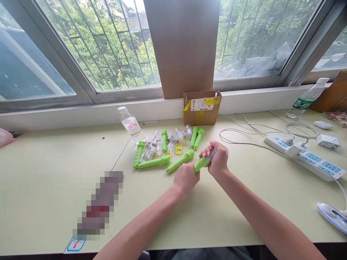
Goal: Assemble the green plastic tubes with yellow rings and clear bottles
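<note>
Tube of clear ribbed plastic (212,154) and green handle (199,166) sit end to end between the left hand (187,176) and the right hand (218,158), held up over the middle of the table (257,206). Their shared long axis slants, the handle end toward the near edge and slightly left, the tube end toward the far edge and right. Left fist wraps the lower part of the handle and hides most of it; right fingers curl round the tube, closed as well. Of the two, the left hand is nearer the near edge, the right hand farther out. Whether the tube is fully seated on the handle, I can't tell

Just beyond the left hand lies a loose green handle (180,162), tilted much the same way as the held one. Past the right fingers, toward the far edge, a pair of green handles (197,138) rest side by side. Left of those are loose clear parts (171,145) and yellow rings (179,149), with a water bottle (132,126) upright at their far left side. A cardboard box (200,117) stands by the far edge, and a power strip (325,171) slants along the right side
</note>
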{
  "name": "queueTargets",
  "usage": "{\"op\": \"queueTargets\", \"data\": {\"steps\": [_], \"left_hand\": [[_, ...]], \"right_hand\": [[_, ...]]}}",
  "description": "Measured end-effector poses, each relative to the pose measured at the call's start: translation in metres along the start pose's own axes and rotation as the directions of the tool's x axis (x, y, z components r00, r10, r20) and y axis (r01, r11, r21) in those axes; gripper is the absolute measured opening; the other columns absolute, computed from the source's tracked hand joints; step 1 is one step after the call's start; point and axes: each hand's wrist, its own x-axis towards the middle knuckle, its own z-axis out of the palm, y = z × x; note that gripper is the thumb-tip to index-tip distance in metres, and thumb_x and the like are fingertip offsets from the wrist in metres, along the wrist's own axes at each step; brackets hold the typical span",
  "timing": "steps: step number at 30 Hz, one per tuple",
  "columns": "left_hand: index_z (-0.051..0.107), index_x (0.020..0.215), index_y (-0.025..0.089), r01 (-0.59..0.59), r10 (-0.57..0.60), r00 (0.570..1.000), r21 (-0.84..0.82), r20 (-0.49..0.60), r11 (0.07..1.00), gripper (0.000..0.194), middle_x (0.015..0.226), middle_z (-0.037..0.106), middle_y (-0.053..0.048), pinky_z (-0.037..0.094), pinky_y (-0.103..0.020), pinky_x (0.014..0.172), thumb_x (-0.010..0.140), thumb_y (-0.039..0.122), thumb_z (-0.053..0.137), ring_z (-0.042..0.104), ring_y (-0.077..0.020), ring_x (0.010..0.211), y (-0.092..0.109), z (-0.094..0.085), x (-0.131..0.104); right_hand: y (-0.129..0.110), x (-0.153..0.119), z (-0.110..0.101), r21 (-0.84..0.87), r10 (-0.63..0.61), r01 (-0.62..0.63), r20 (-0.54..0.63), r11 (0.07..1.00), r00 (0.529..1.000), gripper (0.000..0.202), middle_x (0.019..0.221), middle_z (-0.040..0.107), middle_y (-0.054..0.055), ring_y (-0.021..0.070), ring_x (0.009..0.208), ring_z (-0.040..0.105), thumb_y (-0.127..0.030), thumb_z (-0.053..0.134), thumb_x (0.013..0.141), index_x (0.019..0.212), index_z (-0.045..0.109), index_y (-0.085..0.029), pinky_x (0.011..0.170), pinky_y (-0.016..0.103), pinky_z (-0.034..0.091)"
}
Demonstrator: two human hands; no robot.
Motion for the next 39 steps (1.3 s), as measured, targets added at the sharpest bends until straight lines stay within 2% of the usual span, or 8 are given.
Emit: {"op": "queueTargets", "data": {"steps": [6, 14, 18, 21, 26, 30, 34, 39], "left_hand": [[0.059, 0.083, 0.017, -0.054, 0.055, 0.999, 0.156, -0.002, 0.986, 0.016, 0.065, 0.063, -0.004, 0.034, -0.025, 0.05, 0.084, 0.026, 0.046, 0.061, -0.0186, 0.06, -0.003, 0.002, -0.008], [0.047, 0.11, 0.018, -0.193, 0.218, 0.971, 0.214, -0.098, 0.957, 0.026, 0.089, 0.064, -0.005, 0.042, -0.025, 0.053, 0.088, 0.031, 0.048, 0.064, -0.0197, 0.074, -0.002, 0.004, -0.011], [0.045, 0.111, 0.017, -0.235, 0.266, 0.948, 0.18, -0.173, 0.955, 0.023, 0.088, 0.064, -0.004, 0.042, -0.024, 0.052, 0.092, 0.031, 0.044, 0.064, -0.0185, 0.073, -0.005, 0.008, -0.01], [0.044, 0.109, 0.016, -0.246, 0.27, 0.932, 0.125, -0.244, 0.961, 0.024, 0.08, 0.064, -0.004, 0.04, -0.024, 0.049, 0.096, 0.034, 0.035, 0.063, -0.0169, 0.065, -0.009, 0.013, -0.011], [0.044, 0.11, 0.014, -0.267, 0.28, 0.931, 0.087, -0.233, 0.96, 0.027, 0.076, 0.063, -0.004, 0.041, -0.024, 0.05, 0.096, 0.034, 0.032, 0.064, -0.0166, 0.066, -0.009, 0.013, -0.012], [0.049, 0.109, 0.017, -0.396, 0.417, 0.905, 0.198, -0.083, 0.897, 0.027, 0.086, 0.063, -0.007, 0.045, -0.027, 0.061, 0.094, 0.036, 0.036, 0.063, -0.0195, 0.081, -0.001, 0.008, -0.015], [0.055, 0.099, 0.017, -0.397, 0.423, 0.906, 0.317, -0.018, 0.862, 0.025, 0.087, 0.06, -0.007, 0.044, -0.029, 0.065, 0.094, 0.032, 0.035, 0.059, -0.02, 0.082, 0.002, 0.005, -0.016], [0.056, 0.091, 0.017, -0.331, 0.403, 0.909, 0.403, -0.106, 0.853, 0.023, 0.089, 0.057, -0.008, 0.043, -0.032, 0.069, 0.093, 0.03, 0.037, 0.055, -0.0219, 0.085, -0.006, 0.001, -0.008]], "right_hand": [[0.009, 0.0, -0.009, -0.051, 0.011, -0.013, -0.042, 0.999, 0.999, 0.026, 0.038, 0.039, -0.006, 0.0124, 0.038, 0.048, -0.024, 0.056, 0.071, 0.051, 0.039, -0.021, 0.048, 0.031, 0.05], [0.019, 0.049, -0.048, 0.086, 0.273, -0.26, -0.239, 0.962, 0.932, 0.024, 0.047, 0.042, -0.009, 0.0101, 0.041, 0.049, -0.031, 0.061, 0.073, 0.068, 0.039, -0.022, 0.047, 0.027, 0.052], [0.012, 0.056, -0.057, 0.038, 0.153, -0.149, -0.158, 0.988, 0.975, 0.026, 0.056, 0.049, -0.007, 0.0121, 0.052, 0.057, -0.038, 0.063, 0.072, 0.082, 0.045, -0.022, 0.055, 0.027, 0.055], [0.015, 0.043, -0.051, -0.128, 0.069, -0.068, 0.0, 0.989, 0.998, 0.049, 0.071, 0.059, -0.005, 0.0153, 0.068, 0.063, -0.032, 0.068, 0.068, 0.109, 0.043, -0.024, 0.06, 0.027, 0.056], [0.023, 0.026, -0.044, -0.426, 0.002, 0.028, 0.07, 0.905, 0.998, 0.099, 0.076, 0.061, -0.005, 0.0153, 0.061, 0.06, -0.039, 0.067, 0.071, 0.146, 0.003, -0.028, 0.053, 0.028, 0.053], [0.015, 0.034, -0.052, -0.782, -0.258, 0.191, 0.04, 0.594, 0.965, 0.087, 0.068, 0.059, -0.003, 0.0161, 0.058, 0.055, -0.049, 0.06, 0.076, 0.147, 0.021, -0.021, 0.058, 0.029, 0.049], [0.001, 0.05, -0.065, -0.98, -0.317, 0.107, 0.049, 0.169, 0.947, 0.069, 0.085, 0.068, 0.007, 0.0245, 0.08, 0.062, -0.049, 0.049, 0.083, 0.144, 0.033, -0.02, 0.071, 0.033, 0.046], [-0.007, 0.065, -0.079, -0.999, -0.276, -0.018, -0.006, -0.039, 0.961, 0.064, 0.103, 0.068, 0.015, 0.03, 0.094, 0.062, -0.047, 0.044, 0.086, 0.142, 0.037, -0.018, 0.073, 0.035, 0.044]]}}
